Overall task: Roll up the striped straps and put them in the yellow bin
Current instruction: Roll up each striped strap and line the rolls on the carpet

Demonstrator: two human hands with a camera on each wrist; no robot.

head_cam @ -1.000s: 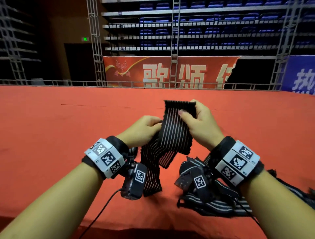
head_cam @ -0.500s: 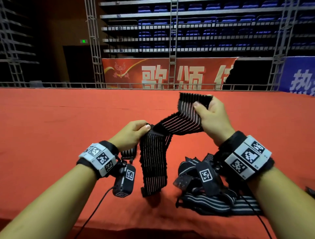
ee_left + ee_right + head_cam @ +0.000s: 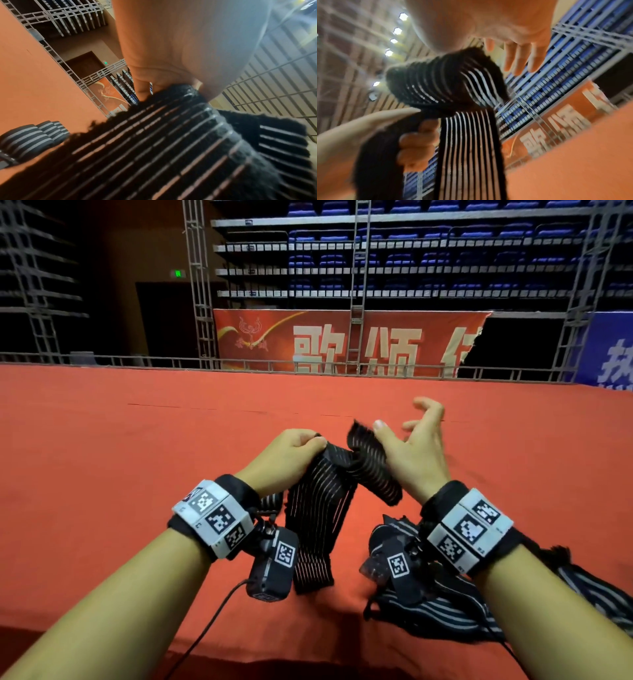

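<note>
A black strap with thin pale stripes (image 3: 318,508) hangs between both hands above the red surface (image 3: 137,474). My left hand (image 3: 291,453) grips it at a fold, fingers curled round it (image 3: 418,142). My right hand (image 3: 411,446) is just right of it with the fingers spread and straight (image 3: 522,60). Only its thumb lies on the strap's upper end (image 3: 366,440), which curls over (image 3: 445,81). The strap's lower end hangs free. The strap fills the left wrist view (image 3: 171,148). No yellow bin shows in any view.
A loose pile of grey-striped straps (image 3: 445,614) lies under my right wrist near the front edge. Two rolled striped straps (image 3: 29,138) lie on the red surface to the left. A metal railing (image 3: 308,368) bounds the far edge.
My right hand came down and toward the left hand, and its fingers opened off the strap's end. The strap, stretched between the hands before, now folds over by the left hand.
</note>
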